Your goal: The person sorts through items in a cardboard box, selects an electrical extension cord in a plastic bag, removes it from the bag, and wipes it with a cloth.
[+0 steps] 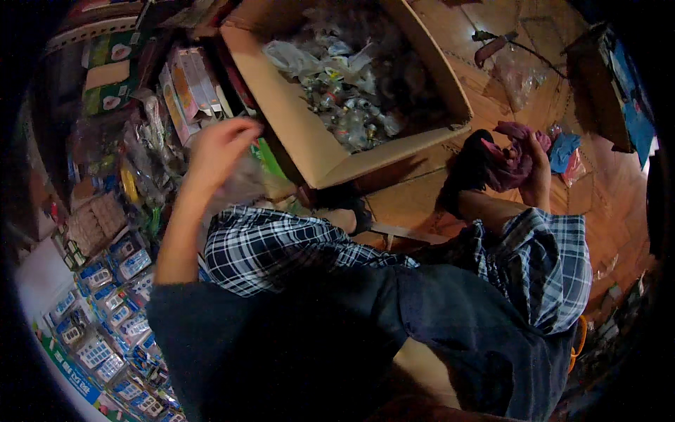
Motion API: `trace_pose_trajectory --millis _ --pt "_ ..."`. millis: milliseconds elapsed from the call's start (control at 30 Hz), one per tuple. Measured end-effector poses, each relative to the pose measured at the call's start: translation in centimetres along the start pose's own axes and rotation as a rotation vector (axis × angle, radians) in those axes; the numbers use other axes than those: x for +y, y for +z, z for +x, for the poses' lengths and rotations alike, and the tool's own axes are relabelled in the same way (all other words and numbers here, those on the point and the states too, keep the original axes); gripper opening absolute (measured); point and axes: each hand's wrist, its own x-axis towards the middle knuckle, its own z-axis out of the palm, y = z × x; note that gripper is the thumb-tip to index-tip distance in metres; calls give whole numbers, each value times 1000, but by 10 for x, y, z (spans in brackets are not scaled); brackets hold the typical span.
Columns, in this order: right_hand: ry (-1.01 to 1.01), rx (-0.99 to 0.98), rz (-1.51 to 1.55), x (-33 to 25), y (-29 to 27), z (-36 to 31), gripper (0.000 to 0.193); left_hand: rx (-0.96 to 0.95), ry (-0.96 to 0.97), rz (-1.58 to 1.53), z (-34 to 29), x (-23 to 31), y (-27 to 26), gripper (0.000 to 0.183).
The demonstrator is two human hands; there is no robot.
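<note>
My left hand (219,151) is raised beside the near left corner of a large open cardboard box (302,133). Its fingers are curled together, slightly smeared by motion, and what they hold, if anything, does not show. Just below that hand is a blurred, greyish see-through plastic bag (242,184); I cannot tell whether the two touch. Over by my right foot, my right hand (540,172) grips a crumpled maroon cloth (511,158). Inside the box lie clear plastic bags (292,60) and a heap of small shiny packaged pieces (358,119).
Flat cartons (190,84) and bagged goods (151,126) crowd the left side. Blister-packed items (116,309) hang in rows at lower left. On the tiled floor (415,204) at right lie a blue and red plastic wrapper (566,155) and a dark cord (541,60). Another box (601,84) stands far right.
</note>
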Motion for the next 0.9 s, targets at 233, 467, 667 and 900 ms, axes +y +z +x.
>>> trace_pose_trajectory --millis 233,467,667,900 --pt "53 27 106 5 -12 2 31 -497 780 892 94 59 157 21" --pt "18 151 47 7 0 -1 29 -415 867 947 125 0 186 10" --pt "90 112 68 6 -8 -3 29 -314 867 700 114 2 126 10" --pt "-15 140 77 7 -10 -1 27 -55 14 -35 62 26 46 20"
